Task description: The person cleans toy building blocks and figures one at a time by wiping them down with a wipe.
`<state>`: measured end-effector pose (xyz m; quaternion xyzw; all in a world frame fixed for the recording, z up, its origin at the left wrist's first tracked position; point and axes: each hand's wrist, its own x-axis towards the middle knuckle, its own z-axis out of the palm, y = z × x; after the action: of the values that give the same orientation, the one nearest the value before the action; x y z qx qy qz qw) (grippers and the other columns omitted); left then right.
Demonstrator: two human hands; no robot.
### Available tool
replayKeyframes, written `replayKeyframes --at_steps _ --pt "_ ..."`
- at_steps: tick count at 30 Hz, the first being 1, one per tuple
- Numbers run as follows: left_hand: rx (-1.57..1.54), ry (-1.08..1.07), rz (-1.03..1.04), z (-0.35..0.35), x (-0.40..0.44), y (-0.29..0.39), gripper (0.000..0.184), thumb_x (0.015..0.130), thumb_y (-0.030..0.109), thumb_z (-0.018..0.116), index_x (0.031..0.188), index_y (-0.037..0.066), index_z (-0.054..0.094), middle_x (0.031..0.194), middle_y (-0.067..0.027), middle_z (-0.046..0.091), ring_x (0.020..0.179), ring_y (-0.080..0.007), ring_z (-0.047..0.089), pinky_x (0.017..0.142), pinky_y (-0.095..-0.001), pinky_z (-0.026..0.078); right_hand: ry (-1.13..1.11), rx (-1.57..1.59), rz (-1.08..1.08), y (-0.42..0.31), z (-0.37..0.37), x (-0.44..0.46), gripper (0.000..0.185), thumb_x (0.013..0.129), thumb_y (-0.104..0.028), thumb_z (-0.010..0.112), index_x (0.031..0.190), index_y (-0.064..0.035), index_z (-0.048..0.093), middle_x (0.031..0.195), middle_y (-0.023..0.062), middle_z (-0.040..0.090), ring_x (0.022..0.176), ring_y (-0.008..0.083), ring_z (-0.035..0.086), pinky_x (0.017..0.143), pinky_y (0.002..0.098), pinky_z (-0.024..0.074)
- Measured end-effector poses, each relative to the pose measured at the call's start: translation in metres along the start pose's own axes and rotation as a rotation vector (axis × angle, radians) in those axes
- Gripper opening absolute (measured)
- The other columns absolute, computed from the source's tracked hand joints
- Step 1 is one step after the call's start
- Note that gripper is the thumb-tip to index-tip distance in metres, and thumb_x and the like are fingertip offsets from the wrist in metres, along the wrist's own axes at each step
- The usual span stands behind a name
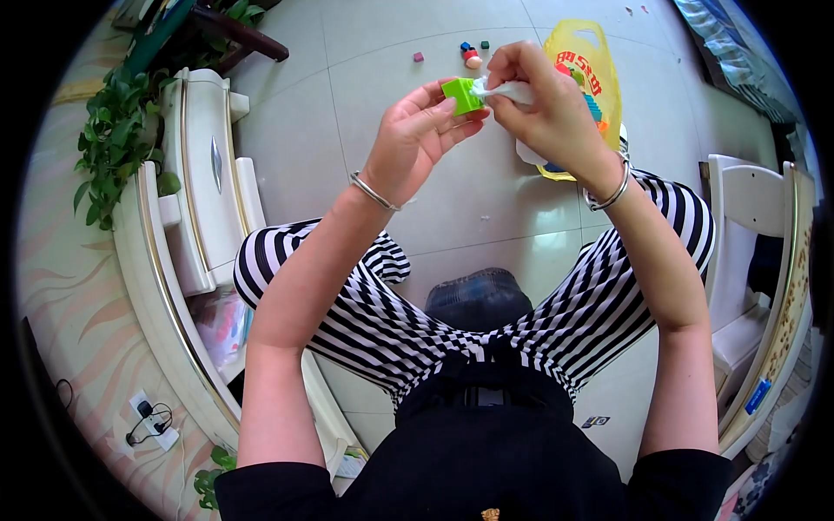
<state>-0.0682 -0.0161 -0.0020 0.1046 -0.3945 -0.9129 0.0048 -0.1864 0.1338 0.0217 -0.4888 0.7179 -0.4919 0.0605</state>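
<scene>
My left hand (415,128) is closed round a bright green toy block (462,95), held up above the tiled floor. In my right hand (546,102) is a white tissue or wipe (514,90), pinched between thumb and fingers. The tissue's crumpled tip touches the block's right side. Beyond the block, a small red and cream toy piece (472,59) lies on the floor with a blue block (466,45), a dark green block (485,44) and a pink block (418,57). Part of the tissue is hidden by my right fingers.
A yellow plastic bag (580,42) holding colourful toy pieces lies beyond my right hand. White drawers (204,182) and a leafy plant (113,130) stand to the left. A white chair-like piece (745,195) is at the right. A dark stool (479,295) sits between my legs.
</scene>
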Motion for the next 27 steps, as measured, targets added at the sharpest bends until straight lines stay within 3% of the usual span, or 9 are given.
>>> replayKeyframes --at_steps 4,6,9,16,19,22,24,25,27 --pt "-0.032 0.042 0.012 -0.004 0.001 -0.001 0.038 0.096 0.017 0.045 0.129 -0.001 0.038 0.122 -0.0143 0.053 0.113 -0.0237 0.053 0.102 -0.0386 0.040 -0.120 0.222 -0.019 -0.008 0.000 -0.003 0.027 0.074 -0.003 0.062 0.099 -0.0028 0.051 0.083 0.0084 0.061 0.078 0.0181 0.063 0.069 0.0268 0.0497" --pt "-0.095 0.047 0.010 -0.003 -0.001 0.002 0.038 0.096 0.018 0.044 0.130 0.000 0.038 0.122 -0.0139 0.052 0.113 -0.0238 0.053 0.101 -0.0378 0.041 -0.116 0.242 0.083 -0.002 -0.003 -0.004 0.024 0.075 -0.005 0.062 0.097 -0.0005 0.053 0.084 0.0087 0.061 0.079 0.0175 0.062 0.073 0.0258 0.0485" --pt "-0.252 -0.018 -0.082 0.002 -0.002 0.007 0.038 0.097 0.019 0.042 0.131 0.002 0.037 0.121 -0.0129 0.053 0.112 -0.0235 0.053 0.097 -0.0359 0.043 0.058 0.298 0.282 0.005 -0.006 0.000 0.018 0.077 -0.007 0.063 0.092 -0.0010 0.056 0.083 0.0077 0.061 0.080 0.0127 0.059 0.075 0.0246 0.0465" --pt "-0.005 -0.050 -0.102 -0.002 -0.002 0.001 0.039 0.097 0.021 0.045 0.131 0.002 0.038 0.120 -0.0117 0.054 0.107 -0.0214 0.055 0.088 -0.0311 0.046 -0.035 0.209 0.178 0.000 0.000 0.001 0.014 0.078 -0.008 0.062 0.090 -0.0007 0.058 0.082 0.0063 0.063 0.075 0.0139 0.060 0.071 0.0256 0.0474" --pt "0.091 -0.038 -0.084 0.000 -0.002 0.000 0.038 0.097 0.020 0.046 0.129 0.002 0.039 0.118 -0.0110 0.055 0.103 -0.0211 0.058 0.085 -0.0299 0.047 0.003 0.123 0.312 -0.003 -0.005 0.004 0.015 0.078 -0.008 0.062 0.091 -0.0009 0.059 0.082 0.0077 0.063 0.073 0.0155 0.061 0.068 0.0262 0.0477" --pt "0.145 -0.028 -0.070 0.000 -0.003 0.001 0.035 0.097 0.019 0.047 0.127 0.002 0.042 0.118 -0.0110 0.056 0.102 -0.0218 0.058 0.086 -0.0305 0.047 0.006 0.132 0.095 -0.004 -0.005 0.004 0.014 0.078 -0.008 0.061 0.090 -0.0009 0.060 0.082 0.0081 0.063 0.073 0.0161 0.061 0.067 0.0267 0.0475" --pt "0.171 -0.034 -0.075 -0.001 -0.003 0.003 0.034 0.096 0.019 0.047 0.125 0.002 0.043 0.118 -0.0113 0.056 0.104 -0.0224 0.058 0.088 -0.0313 0.047 -0.113 0.012 0.206 0.000 -0.007 0.003 0.011 0.083 -0.004 0.056 0.093 -0.0005 0.059 0.083 0.0030 0.062 0.078 0.0080 0.057 0.070 0.0220 0.0453" --pt "0.116 -0.025 -0.082 -0.002 -0.003 0.004 0.032 0.097 0.019 0.046 0.124 0.002 0.044 0.118 -0.0115 0.055 0.106 -0.0236 0.057 0.092 -0.0332 0.046 -0.112 0.012 0.205 0.002 -0.008 0.003 0.011 0.083 -0.004 0.056 0.093 -0.0005 0.059 0.083 0.0030 0.062 0.078 0.0080 0.057 0.070 0.0220 0.0453" --pt "0.061 -0.014 -0.087 -0.002 -0.002 0.006 0.031 0.097 0.020 0.044 0.122 0.002 0.045 0.119 -0.0118 0.055 0.108 -0.0247 0.056 0.096 -0.0352 0.045 0.056 0.045 0.214 0.004 -0.009 0.005 0.013 0.077 -0.006 0.061 0.089 -0.0009 0.060 0.082 0.0090 0.062 0.069 0.0192 0.060 0.066 0.0282 0.0478"
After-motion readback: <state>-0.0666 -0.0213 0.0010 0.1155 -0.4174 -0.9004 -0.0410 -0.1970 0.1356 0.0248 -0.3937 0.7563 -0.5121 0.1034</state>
